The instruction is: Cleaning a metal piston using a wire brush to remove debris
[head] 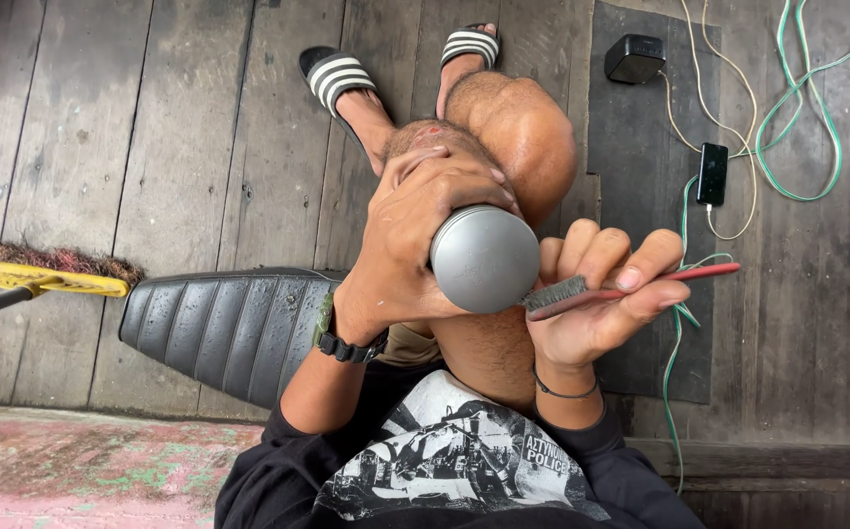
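Observation:
My left hand point(415, 235) is wrapped around a grey metal cylinder point(485, 260), whose flat round end faces the camera. My right hand point(596, 294) grips a red-handled wire brush point(631, 286). Its dark bristles touch the lower right rim of the cylinder. Both hands are held above my bare knees. A dark watch sits on my left wrist and a thin band on my right.
A black ribbed motorcycle seat point(224, 328) lies on the wooden plank floor at left. A yellow broom point(48, 274) rests further left. A black box point(634, 57), a phone point(712, 173) and green and white cables point(797, 108) lie at right on and beside a dark mat.

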